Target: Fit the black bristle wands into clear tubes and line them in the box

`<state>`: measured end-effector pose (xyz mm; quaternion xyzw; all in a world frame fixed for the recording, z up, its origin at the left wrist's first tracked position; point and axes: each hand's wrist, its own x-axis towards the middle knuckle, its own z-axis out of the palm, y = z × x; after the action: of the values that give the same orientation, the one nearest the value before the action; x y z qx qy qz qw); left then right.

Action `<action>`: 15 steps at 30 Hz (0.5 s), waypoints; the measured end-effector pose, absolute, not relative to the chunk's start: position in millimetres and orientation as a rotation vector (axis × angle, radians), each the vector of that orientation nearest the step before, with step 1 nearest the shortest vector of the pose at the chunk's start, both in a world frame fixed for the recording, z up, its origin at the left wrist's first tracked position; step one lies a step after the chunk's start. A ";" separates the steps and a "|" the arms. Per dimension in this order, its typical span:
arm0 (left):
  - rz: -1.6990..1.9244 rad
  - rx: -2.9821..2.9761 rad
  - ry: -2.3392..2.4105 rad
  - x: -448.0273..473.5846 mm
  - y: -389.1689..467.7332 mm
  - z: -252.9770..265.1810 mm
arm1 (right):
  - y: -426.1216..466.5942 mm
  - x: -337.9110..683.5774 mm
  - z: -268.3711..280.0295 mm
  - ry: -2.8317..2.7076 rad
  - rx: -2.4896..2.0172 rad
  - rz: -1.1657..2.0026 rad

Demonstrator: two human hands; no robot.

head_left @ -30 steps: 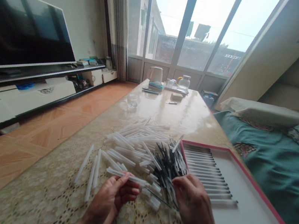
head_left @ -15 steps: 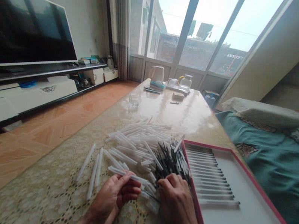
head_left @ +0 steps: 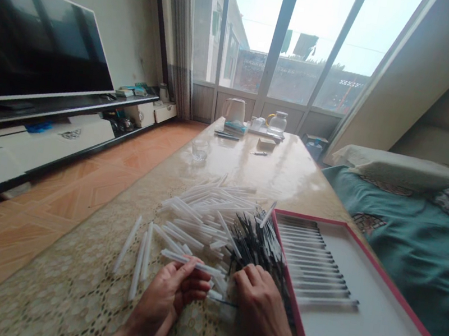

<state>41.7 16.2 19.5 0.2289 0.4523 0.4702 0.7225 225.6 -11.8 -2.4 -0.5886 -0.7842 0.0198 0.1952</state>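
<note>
My left hand (head_left: 170,293) pinches a translucent white plastic tube (head_left: 188,261) between thumb and fingers, its far end pointing up and left. My right hand (head_left: 257,295) is closed around a thin dark rod (head_left: 226,303), whose tip sticks out leftward below the tube; its fingers hide the rest. Beyond my right hand lies a heap of thin black rods (head_left: 257,244). A pile of similar white tubes (head_left: 201,210) spreads in front of both hands, and several loose tubes (head_left: 138,265) lie left of my left hand.
A shallow white box with a pink rim (head_left: 398,306) stands at the right, holding a row of black-ended tubes (head_left: 313,267). Farther along the table (head_left: 73,286) are a drinking glass (head_left: 199,150), a kettle (head_left: 235,110) and a glass jug (head_left: 277,122).
My right hand has shifted slightly down and left, off the black heap's near edge, and the dark rod's tip shows lower. My left hand keeps the tube almost still.
</note>
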 end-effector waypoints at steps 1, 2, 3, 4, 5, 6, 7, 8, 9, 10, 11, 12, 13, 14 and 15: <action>1.034 0.506 0.993 41.7 16.1 19.6 | -13.7 225.6 0.0 -2.135 -1.639 0.111; 1.031 0.506 0.986 41.7 16.0 19.5 | -15.5 225.4 2.7 -2.044 -1.621 0.184; 1.027 0.505 0.977 41.5 15.9 19.5 | -17.1 224.9 5.7 -1.934 -1.599 0.273; 1.024 0.503 0.968 41.4 15.9 19.3 | -18.5 224.3 8.7 -1.819 -1.571 0.371; 1.024 0.498 0.961 41.2 15.9 19.2 | -19.5 223.6 11.5 -1.711 -1.538 0.466; 1.028 0.490 0.958 41.0 15.9 19.0 | -20.3 222.8 14.0 -1.615 -1.506 0.551; 1.034 0.481 0.959 40.9 15.9 18.9 | -20.9 221.9 16.2 -1.546 -1.475 0.630; 1.043 0.473 0.963 40.8 15.9 18.8 | -21.3 221.0 17.9 -1.496 -1.443 0.698; 1.048 0.468 0.966 40.7 15.7 18.6 | -21.8 220.1 19.2 -1.463 -1.418 0.752; 1.050 0.467 0.966 40.7 15.6 18.3 | -22.2 219.2 20.0 -1.441 -1.399 0.793; 1.045 0.469 0.960 40.8 15.3 18.0 | -22.7 218.3 20.4 -1.427 -1.387 0.820; 1.039 0.474 0.949 40.9 15.1 17.7 | -23.3 217.4 20.4 -1.416 -1.379 0.833; 1.033 0.477 0.936 41.0 14.9 17.2 | -23.8 216.4 20.0 -1.406 -1.373 0.835; 1.029 0.478 0.922 41.1 14.7 16.8 | -24.3 215.5 19.5 -1.399 -1.371 0.836; 1.027 0.478 0.911 41.2 14.6 16.4 | -24.6 214.6 18.8 -1.398 -1.368 0.840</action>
<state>41.2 14.6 16.4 0.2185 0.4167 0.4692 0.7473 214.6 -24.6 18.8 -0.5619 -0.5742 0.3451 0.4852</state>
